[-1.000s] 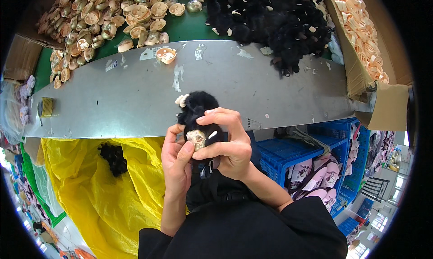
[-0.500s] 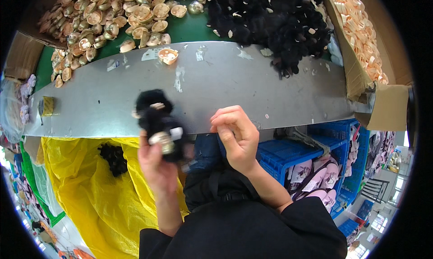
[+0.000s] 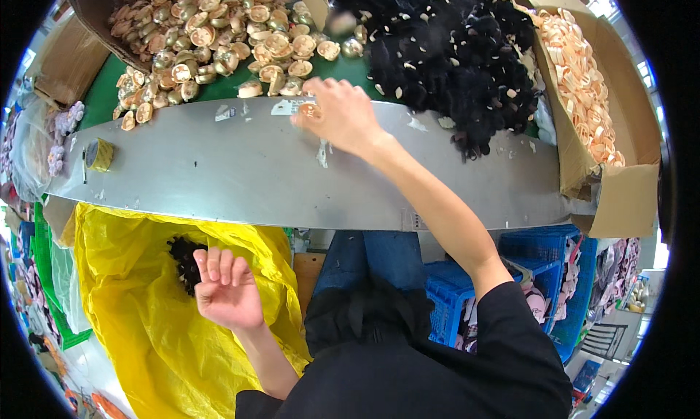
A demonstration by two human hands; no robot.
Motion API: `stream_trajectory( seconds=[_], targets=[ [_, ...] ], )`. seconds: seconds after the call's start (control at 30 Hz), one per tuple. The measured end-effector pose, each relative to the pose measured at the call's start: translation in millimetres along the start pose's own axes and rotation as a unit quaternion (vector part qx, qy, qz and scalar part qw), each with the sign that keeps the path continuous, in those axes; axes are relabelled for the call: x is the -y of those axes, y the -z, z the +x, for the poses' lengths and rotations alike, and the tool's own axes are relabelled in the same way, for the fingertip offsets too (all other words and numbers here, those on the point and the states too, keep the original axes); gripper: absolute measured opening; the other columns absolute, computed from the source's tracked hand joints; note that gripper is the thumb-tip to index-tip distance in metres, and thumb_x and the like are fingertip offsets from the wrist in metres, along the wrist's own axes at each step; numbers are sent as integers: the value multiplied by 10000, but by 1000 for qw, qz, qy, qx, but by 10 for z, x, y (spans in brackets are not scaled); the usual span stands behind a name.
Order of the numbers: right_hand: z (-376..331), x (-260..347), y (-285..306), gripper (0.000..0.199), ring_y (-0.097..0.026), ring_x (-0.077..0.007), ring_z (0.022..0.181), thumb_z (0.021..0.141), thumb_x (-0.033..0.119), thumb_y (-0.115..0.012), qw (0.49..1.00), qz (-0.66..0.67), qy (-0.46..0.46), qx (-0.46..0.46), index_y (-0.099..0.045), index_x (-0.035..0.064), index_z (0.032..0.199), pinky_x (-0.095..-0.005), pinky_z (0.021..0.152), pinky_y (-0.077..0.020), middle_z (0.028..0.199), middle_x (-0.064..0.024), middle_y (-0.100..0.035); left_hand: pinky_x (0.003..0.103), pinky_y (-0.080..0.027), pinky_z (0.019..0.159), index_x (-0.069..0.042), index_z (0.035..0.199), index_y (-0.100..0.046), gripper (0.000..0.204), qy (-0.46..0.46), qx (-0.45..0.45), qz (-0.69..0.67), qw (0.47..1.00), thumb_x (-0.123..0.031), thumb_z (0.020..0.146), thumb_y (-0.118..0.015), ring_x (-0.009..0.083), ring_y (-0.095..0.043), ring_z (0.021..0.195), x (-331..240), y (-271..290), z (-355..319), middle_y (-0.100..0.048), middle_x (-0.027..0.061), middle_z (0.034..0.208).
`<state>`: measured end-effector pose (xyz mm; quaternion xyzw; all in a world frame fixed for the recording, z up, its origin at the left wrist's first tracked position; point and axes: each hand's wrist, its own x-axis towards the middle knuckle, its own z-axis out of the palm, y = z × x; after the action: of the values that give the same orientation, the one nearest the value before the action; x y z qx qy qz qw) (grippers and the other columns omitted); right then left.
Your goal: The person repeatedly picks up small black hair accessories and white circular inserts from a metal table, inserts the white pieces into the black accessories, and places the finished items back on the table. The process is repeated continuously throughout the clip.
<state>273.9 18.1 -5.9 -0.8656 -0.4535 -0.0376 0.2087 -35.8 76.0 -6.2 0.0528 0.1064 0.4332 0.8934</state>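
Note:
My right hand [image 3: 341, 115] reaches far forward over the grey metal bench [image 3: 219, 178] and closes on a small golden shell-shaped piece [image 3: 309, 111] at the bench's far edge. My left hand [image 3: 224, 286] hangs low over the yellow plastic bag [image 3: 153, 346], palm up, fingers apart and holding nothing. A black fuzzy toy [image 3: 185, 261] lies in the bag just beside the fingers of that hand.
A heap of golden shell pieces [image 3: 211, 32] covers the green surface behind the bench. A pile of black fuzzy toys [image 3: 445, 47] lies at the back right, beside a cardboard box of peach rings [image 3: 583, 83]. A yellow tape roll [image 3: 98, 155] sits at left; blue crates [image 3: 539, 273] stand below.
My left hand dropped the black fuzzy toy into the yellow bag and now is open. My right hand moved from in front of me to the far edge of the bench.

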Motion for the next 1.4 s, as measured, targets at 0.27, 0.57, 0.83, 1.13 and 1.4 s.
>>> stream_trajectory(
  seconds=[0.27,0.57,0.83,1.13,1.4],
  targets=[
    [-262,-40,-243,402,-567,-340,1057,839,131,-707,991,63,103,-62,-585,59,1215,-447,891,-501,1055,-142,-569,252,-370,566,-90,868,-416,323,10,-23,90,996,148,656,-468,133,-403,664,195,-39,-8,-386,22,791],
    [-549,144,96,361,-654,-211,794,867,-1,-676,933,351,57,-52,-619,42,1221,-326,746,-538,988,-124,-634,248,-436,670,-51,1041,-551,190,-27,118,422,899,-14,861,-595,118,-520,761,446,-198,55,-571,65,976],
    [-1178,383,413,408,-669,-230,836,820,-41,-713,908,405,107,3,-635,10,1217,-324,775,-545,1027,-123,-673,215,-455,713,-12,1217,-580,264,-65,73,545,832,-47,958,-618,78,-547,800,699,-278,184,-615,77,1184],
    [-1480,421,415,417,-672,-213,837,856,-60,-672,885,462,47,-18,-631,35,1260,-313,775,-569,1007,-109,-645,220,-479,800,-14,1164,-625,296,80,124,539,829,-45,890,-731,74,-597,889,701,-242,102,-628,10,1025],
    [-1572,325,441,332,-669,-195,863,938,68,-657,840,542,7,18,-627,-14,1258,-288,781,-568,1037,-132,-653,239,-495,844,0,1184,-596,322,107,140,546,819,-5,890,-727,81,-611,958,720,-245,59,-643,27,1064]
  ],
)
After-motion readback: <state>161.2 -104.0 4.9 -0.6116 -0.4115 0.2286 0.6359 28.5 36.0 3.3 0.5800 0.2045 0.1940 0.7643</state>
